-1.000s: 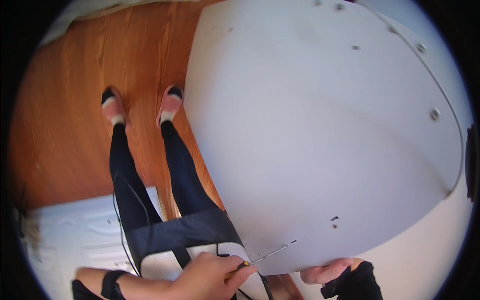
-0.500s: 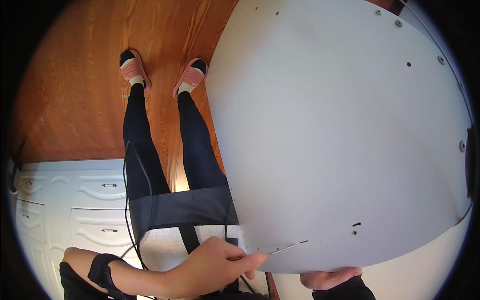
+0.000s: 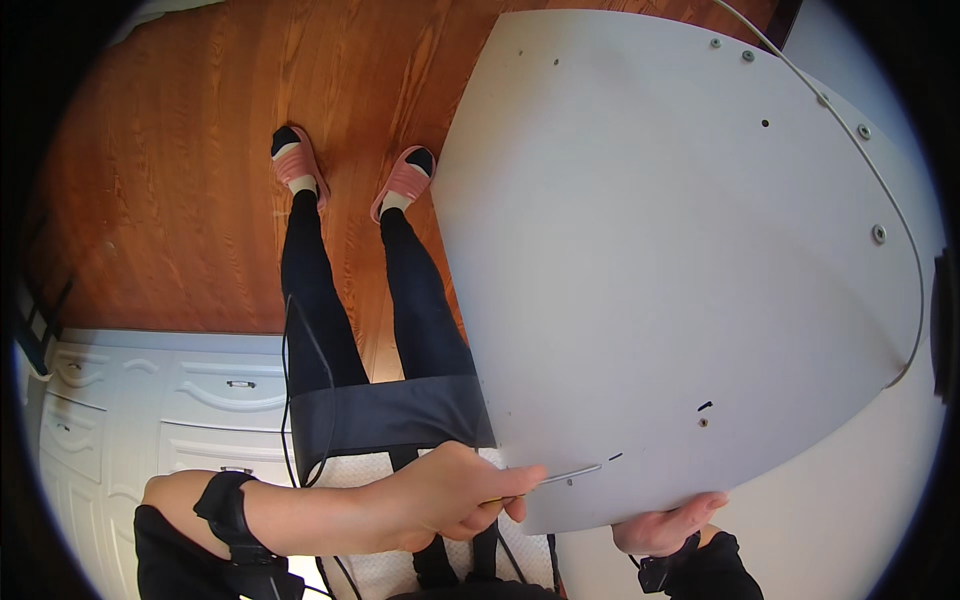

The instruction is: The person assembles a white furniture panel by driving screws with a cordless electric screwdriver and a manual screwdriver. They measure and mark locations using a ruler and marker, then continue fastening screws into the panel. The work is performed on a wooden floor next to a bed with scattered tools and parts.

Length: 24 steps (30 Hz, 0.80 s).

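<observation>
My left hand (image 3: pixel 465 505) is closed around a thin screwdriver (image 3: pixel 570 474) with a bare metal shaft; most of its handle is hidden in my fingers. The tip lies over the near part of a large white panel (image 3: pixel 640 250), close to a short dark mark (image 3: pixel 615 457). My right hand (image 3: pixel 668 527) holds the panel's near edge, thumb on top, other fingers out of sight underneath. Farther up from that hand are a small black piece (image 3: pixel 705 407) and a brownish hole (image 3: pixel 703 423). Several metal fittings (image 3: pixel 879 234) line the panel's far right side.
A pale cable (image 3: pixel 915 250) runs over the panel's right side. Below me are my legs in dark trousers and pink slippers (image 3: pixel 300 162) on a wooden floor (image 3: pixel 180 180). White drawers (image 3: pixel 230 385) stand at left. A black cable (image 3: pixel 287 400) hangs beside my leg.
The panel has turned slightly counterclockwise in view, its far edge now showing. Both hands have moved slightly up in the picture. The screwdriver stays in my left hand.
</observation>
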Each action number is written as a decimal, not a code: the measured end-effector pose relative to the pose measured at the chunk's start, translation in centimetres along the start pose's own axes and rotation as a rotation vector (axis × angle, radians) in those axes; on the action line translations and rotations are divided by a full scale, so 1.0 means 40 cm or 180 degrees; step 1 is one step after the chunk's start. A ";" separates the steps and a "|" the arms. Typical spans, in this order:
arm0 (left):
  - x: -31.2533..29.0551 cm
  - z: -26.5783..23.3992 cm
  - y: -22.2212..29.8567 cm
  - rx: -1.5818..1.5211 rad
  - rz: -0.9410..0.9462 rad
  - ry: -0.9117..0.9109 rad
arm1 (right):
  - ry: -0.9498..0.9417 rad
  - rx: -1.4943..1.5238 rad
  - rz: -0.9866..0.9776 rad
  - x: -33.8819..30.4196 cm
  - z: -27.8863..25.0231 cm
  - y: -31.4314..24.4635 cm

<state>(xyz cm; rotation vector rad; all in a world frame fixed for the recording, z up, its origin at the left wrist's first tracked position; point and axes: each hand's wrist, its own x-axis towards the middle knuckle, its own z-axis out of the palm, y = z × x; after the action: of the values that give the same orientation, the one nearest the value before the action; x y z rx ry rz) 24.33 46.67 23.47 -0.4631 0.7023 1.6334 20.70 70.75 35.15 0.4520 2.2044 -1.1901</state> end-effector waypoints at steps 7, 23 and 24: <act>0.010 0.011 -0.023 0.2200 0.2371 0.0880 | 0.0171 -0.0756 -0.0661 0.046 0.038 0.020; 0.025 0.052 -0.073 0.2252 0.2383 0.1012 | 0.0567 -0.1437 -0.0449 0.020 0.009 0.085; 0.032 0.055 -0.071 0.2181 0.2371 0.0991 | 0.0751 -0.1658 -0.0595 0.017 0.011 0.099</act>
<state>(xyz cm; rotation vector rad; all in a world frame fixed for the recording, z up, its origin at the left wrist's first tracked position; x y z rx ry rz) 27.07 49.32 23.72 0.0759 1.7432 1.8549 22.46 72.54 32.00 0.1760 2.6891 -0.6244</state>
